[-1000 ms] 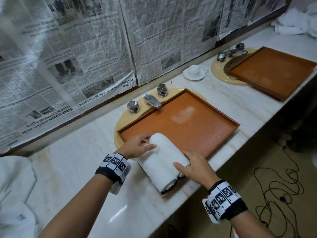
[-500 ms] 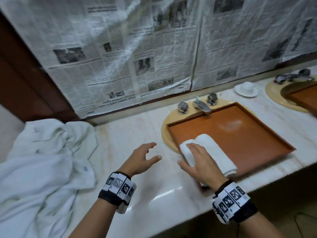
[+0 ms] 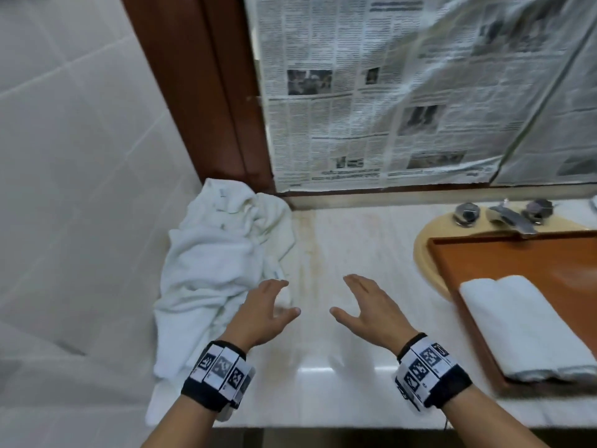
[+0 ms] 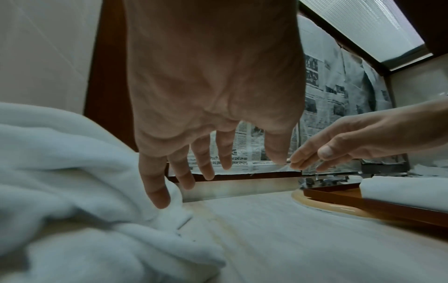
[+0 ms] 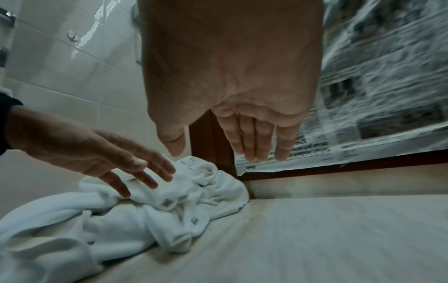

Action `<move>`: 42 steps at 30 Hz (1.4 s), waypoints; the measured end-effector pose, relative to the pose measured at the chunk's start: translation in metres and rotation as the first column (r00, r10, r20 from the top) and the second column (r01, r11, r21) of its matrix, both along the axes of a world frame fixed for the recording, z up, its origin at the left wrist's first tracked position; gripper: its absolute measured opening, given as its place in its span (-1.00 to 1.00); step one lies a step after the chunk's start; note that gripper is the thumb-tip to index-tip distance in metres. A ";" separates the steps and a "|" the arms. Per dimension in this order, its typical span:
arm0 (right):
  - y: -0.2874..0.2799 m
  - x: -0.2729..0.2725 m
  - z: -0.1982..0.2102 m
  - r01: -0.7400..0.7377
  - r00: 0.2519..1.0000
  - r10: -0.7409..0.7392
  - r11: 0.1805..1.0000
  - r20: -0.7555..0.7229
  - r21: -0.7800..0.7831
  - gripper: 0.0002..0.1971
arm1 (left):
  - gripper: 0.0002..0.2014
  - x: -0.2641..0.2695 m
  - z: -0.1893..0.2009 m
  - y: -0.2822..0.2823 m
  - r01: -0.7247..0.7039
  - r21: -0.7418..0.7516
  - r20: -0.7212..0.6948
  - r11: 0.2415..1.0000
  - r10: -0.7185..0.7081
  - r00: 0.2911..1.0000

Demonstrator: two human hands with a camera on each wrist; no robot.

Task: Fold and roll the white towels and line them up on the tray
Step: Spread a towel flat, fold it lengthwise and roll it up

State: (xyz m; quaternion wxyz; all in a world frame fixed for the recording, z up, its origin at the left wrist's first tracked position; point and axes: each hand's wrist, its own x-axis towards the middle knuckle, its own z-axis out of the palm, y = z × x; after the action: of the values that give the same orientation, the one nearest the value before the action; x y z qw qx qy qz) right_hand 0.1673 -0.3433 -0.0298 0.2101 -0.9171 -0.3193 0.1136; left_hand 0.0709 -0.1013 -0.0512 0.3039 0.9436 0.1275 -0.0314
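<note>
A heap of crumpled white towels (image 3: 219, 270) lies at the counter's left end against the tiled wall, also seen as a heap (image 5: 150, 208) in the right wrist view. My left hand (image 3: 268, 305) hovers open at the heap's right edge, fingers spread just above the cloth (image 4: 72, 172). My right hand (image 3: 358, 302) is open over bare marble, holding nothing. Two rolled white towels (image 3: 529, 324) lie side by side at the near left corner of the brown tray (image 3: 517, 253).
The tray sits over a beige sink (image 3: 423, 253) with a chrome tap (image 3: 510, 218) behind it. Newspaper (image 3: 387, 92) covers the mirror at the back. A brown wooden frame (image 3: 206, 92) and tiled wall (image 3: 80, 156) close the left side.
Both hands have left the rolled towels on the tray and moved left across the counter toward the crumpled heap. My view has swung left with them.
</note>
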 end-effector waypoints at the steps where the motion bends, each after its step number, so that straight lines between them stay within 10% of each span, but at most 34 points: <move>1: 0.012 -0.001 -0.001 -0.024 1.000 0.024 1.000 -0.008 0.004 -0.21 | -0.31 -0.006 0.001 0.008 -0.023 0.002 0.012 1.000 0.023 1.000; 18: 0.187 0.060 -0.031 -0.201 0.926 0.243 0.965 -0.288 0.168 -0.28 | -0.24 -0.004 0.016 0.097 -0.240 0.203 0.107 0.949 0.222 0.969; 24: 0.219 0.071 -0.046 0.125 0.810 0.131 0.914 -0.571 0.387 -0.47 | -0.26 -0.008 0.005 0.094 -0.275 0.187 0.154 0.943 0.249 0.956; 32: 0.185 0.062 -0.005 0.126 0.881 0.204 0.767 -0.426 0.629 -0.86 | -0.26 -0.007 0.033 0.079 -0.291 0.123 0.261 0.949 0.252 0.932; 42: 0.078 0.059 0.100 0.087 0.961 0.139 0.668 -0.239 0.739 -0.83 | -0.42 -0.003 0.052 0.040 -0.167 -0.052 0.234 0.985 0.174 0.956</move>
State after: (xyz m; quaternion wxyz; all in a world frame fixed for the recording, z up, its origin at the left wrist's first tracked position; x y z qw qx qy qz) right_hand 0.2260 -0.2655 0.0699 0.6056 -0.7219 -0.3185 0.1030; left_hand 0.0680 -0.0609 0.0007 0.3335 0.9211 0.1706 0.1062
